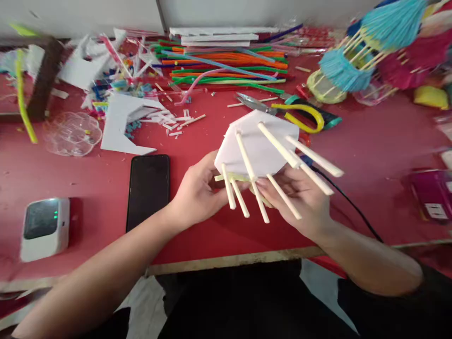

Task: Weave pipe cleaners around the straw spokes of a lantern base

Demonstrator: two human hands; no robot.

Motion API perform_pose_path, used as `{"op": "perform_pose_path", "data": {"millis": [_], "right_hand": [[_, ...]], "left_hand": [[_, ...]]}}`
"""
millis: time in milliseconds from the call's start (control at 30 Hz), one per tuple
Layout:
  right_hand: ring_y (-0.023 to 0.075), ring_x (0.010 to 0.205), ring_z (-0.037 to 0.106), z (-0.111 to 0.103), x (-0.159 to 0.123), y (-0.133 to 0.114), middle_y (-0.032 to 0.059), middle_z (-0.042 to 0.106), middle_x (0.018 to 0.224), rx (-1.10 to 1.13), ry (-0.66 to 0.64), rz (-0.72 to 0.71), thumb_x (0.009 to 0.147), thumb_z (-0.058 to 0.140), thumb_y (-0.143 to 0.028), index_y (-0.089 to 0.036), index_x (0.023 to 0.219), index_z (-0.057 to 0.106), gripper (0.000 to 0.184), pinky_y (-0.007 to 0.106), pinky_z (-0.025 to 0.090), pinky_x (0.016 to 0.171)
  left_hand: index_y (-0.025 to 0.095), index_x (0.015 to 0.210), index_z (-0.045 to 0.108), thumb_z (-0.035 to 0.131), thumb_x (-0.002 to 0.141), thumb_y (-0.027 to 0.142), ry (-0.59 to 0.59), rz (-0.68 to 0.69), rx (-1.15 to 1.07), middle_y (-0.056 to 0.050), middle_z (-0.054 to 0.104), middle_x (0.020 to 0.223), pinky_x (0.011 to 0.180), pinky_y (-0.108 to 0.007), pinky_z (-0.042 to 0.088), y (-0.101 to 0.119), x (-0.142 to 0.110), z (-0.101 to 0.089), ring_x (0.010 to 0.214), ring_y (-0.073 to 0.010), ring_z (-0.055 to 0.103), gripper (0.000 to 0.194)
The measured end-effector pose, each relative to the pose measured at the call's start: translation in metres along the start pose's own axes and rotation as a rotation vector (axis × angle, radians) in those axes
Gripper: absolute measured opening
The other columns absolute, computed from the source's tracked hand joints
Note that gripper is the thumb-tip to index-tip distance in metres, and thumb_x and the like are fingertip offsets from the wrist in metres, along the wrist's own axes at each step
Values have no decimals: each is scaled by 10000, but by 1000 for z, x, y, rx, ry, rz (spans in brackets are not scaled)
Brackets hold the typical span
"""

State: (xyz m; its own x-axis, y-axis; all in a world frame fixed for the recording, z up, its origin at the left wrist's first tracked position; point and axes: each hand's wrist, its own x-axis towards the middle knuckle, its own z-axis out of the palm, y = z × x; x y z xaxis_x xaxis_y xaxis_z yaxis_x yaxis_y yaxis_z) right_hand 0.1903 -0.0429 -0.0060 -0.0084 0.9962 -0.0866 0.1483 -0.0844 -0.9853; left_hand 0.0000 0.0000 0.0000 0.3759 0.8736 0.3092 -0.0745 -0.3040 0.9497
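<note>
I hold a white hexagonal foam board (259,143) with several wooden sticks (278,146) standing out of it, tilted up above the red table (367,141). My left hand (197,193) grips its lower left edge, fingers closed round it. My right hand (303,197) holds it from below on the right, fingers curled among the sticks. A yellowish piece shows under the board between my hands.
A black phone (148,188) and a white device (45,228) lie at the left front. Scissors (257,104), coloured pipe cleaners (226,68), foam scraps (123,122), a clear tray (72,133) and tasselled stick frames (374,52) lie behind. A black cable (349,202) runs right.
</note>
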Motion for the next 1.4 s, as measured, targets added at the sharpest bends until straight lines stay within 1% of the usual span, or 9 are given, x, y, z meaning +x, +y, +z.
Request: {"op": "perform_pose_path", "data": {"millis": [233,367,500,600,700,767,933,1167,1400], "right_hand": [[132,560,660,2,3,-16,-6,706,681,-49,30,-156,820,766,-397,-221,856,651,213,246,551,495],[118,460,628,5,5,-18,-40,674,622,37,1,-116,830,766,-381,-238,814,555,256,221,518,403],[111,409,603,7,4,-12,-86,639,593,65,53,-129,832,773,-320,-264,791,413,367,212,493,376],[82,440,577,7,1,-8,-80,628,618,-201,92,-322,857,749,-262,-247,788,471,287,198,480,421],[75,529,587,4,-1,-8,-45,674,693,-598,121,-681,873,728,-152,-228,887,601,149,201,506,527],[85,589,612,1,0,-7,-15,701,731,-790,139,-874,878,706,-86,-204,984,654,167,210,534,614],[96,542,567,-1,1,-7,-20,635,622,-1037,214,-1082,845,755,-80,-137,1037,705,207,227,504,562],[79,497,499,-1,1,-7,-47,562,563,-1058,218,-1122,838,747,-42,-118,980,725,162,231,463,527],[81,480,455,-5,3,-4,-50,503,526,-1076,202,-1144,885,659,-37,-120,865,722,106,258,381,478]], "left_hand": [[170,945,652,825,785,237,-34,-165,18,-58,776,975,741,-249,617,3,-2,-1,882,-186,750,245],[162,960,659,836,769,241,-2,-300,-88,-74,791,1014,802,-281,626,6,-2,0,939,-214,761,272],[158,931,654,826,773,264,83,-434,-147,-78,803,1002,783,-277,625,6,0,2,903,-209,774,257],[143,959,673,836,767,264,119,-502,-211,-85,808,1002,799,-272,624,5,2,2,902,-205,778,280],[132,1007,693,867,739,272,121,-553,-284,-84,810,998,828,-289,629,6,2,2,913,-215,779,349],[128,1014,707,883,721,270,117,-572,-298,-79,811,996,832,-295,632,6,2,2,909,-218,779,370],[132,1010,721,894,709,298,105,-593,-314,-76,810,1022,800,-276,633,6,2,2,914,-213,776,385],[146,953,719,916,665,286,56,-580,-288,-61,811,914,751,-267,631,3,3,0,915,-235,777,375],[141,932,708,917,666,263,25,-624,-326,-57,811,891,724,-248,625,2,4,-1,822,-192,776,359]]}}
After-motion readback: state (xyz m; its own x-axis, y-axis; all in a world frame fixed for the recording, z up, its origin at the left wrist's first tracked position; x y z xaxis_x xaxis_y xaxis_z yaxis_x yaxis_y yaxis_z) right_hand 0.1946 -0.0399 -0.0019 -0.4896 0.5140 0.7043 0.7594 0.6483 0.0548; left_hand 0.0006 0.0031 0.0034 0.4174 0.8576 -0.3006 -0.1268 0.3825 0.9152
